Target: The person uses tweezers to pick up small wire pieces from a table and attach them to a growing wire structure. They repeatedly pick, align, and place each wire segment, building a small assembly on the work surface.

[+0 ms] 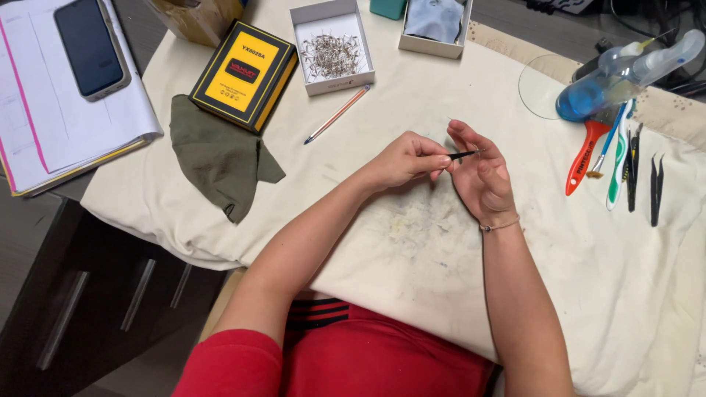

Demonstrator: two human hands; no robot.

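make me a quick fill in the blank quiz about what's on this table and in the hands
1. The left hand grips thin black ____ that point toward the right hand.
2. The open white box holds a heap of small ____ parts.
3. The green cloth lies beside a yellow and ____ box.
4. The phone rests on a stack of ____.

Missing words: tweezers; metal; black; papers

A home hobby workbench: cloth-covered table (pixel 412 242), tweezers (pixel 655 190), box of small metal parts (pixel 331 55), drawers (pixel 103 294).
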